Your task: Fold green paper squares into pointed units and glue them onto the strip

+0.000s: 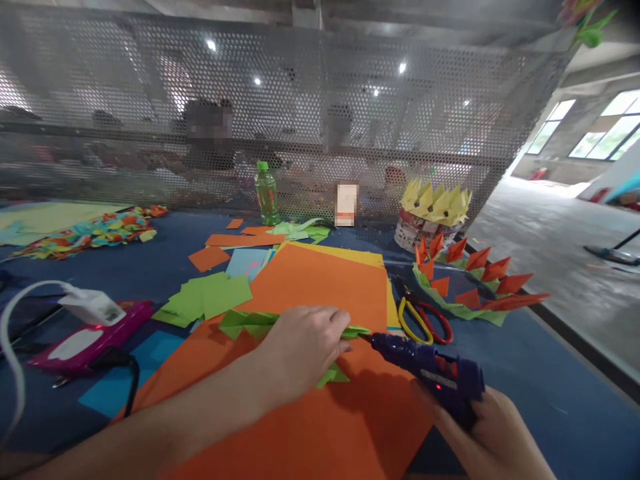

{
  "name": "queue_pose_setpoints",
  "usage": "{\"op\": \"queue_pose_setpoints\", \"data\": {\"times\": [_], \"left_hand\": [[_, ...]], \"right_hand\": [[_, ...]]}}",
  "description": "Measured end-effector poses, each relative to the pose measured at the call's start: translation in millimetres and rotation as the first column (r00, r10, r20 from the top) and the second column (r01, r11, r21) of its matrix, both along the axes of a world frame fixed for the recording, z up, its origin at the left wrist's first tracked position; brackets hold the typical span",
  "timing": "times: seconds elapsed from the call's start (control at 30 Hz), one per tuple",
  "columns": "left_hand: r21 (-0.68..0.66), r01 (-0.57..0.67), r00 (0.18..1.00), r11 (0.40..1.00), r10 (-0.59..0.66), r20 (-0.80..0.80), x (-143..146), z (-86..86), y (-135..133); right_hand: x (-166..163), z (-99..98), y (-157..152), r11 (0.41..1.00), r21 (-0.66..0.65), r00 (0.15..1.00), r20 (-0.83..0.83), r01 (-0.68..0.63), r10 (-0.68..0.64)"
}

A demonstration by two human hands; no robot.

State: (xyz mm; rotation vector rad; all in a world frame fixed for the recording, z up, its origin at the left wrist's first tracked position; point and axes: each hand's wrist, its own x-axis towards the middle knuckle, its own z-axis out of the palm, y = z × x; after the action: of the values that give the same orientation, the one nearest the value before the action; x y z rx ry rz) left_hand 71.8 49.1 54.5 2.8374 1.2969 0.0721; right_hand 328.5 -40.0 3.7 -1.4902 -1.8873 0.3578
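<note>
My left hand [305, 347] is closed on a strip of folded green paper [250, 323], which sticks out on both sides of the fingers. My right hand [493, 433] grips a dark blue hot glue gun [425, 360] with a small red light lit. The gun's nozzle points left and meets, or nearly meets, the right end of the green strip. Below the left hand another folded green piece [334, 377] lies on large orange paper [350, 423]. The palm hides the middle of the strip.
Scissors [425, 320] and a ring of orange and green folded paper [480, 283] lie right. Behind stands a container with a yellow paper crown [435, 203]. A green bottle [267, 193] stands at the back. Left are green sheets [207, 297] and a pink power strip [95, 340] with cables.
</note>
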Motion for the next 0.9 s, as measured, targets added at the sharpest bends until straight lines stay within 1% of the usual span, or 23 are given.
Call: {"op": "queue_pose_setpoints", "data": {"times": [0.2, 0.33, 0.43, 0.53, 0.7, 0.9], "left_hand": [[0.024, 0.027, 0.999, 0.999, -0.026, -0.032, 0.1, -3.8, -2.1], [0.030, 0.044, 0.999, 0.999, -0.043, -0.033, -0.6, -3.3, -2.6], [0.035, 0.053, 0.998, 0.998, -0.052, -0.035, -0.3, -3.5, -2.6], [0.038, 0.056, 0.998, 0.998, -0.054, -0.041, 0.4, -2.9, -3.0], [0.047, 0.063, 0.997, 0.997, -0.060, -0.051, 0.8, 0.3, -4.5], [0.070, 0.081, 0.995, 0.994, -0.077, -0.063, -0.3, -1.1, -7.1]], "right_hand": [[-1.8, -1.6, 1.7, 0.998, 0.063, 0.995, 0.099, -0.029, 0.023], [-5.9, 1.6, 3.5, 0.994, 0.107, 0.992, 0.124, -0.030, 0.017], [-5.9, 4.0, 5.1, 0.988, 0.145, 0.988, 0.153, -0.057, 0.035], [-4.8, 4.6, 6.5, 0.985, 0.150, 0.985, 0.165, -0.081, 0.056], [-6.0, 2.8, 6.0, 0.990, 0.128, 0.986, 0.165, -0.053, 0.031], [-6.9, 0.5, 5.3, 0.985, 0.158, 0.977, 0.210, -0.069, 0.035]]}}
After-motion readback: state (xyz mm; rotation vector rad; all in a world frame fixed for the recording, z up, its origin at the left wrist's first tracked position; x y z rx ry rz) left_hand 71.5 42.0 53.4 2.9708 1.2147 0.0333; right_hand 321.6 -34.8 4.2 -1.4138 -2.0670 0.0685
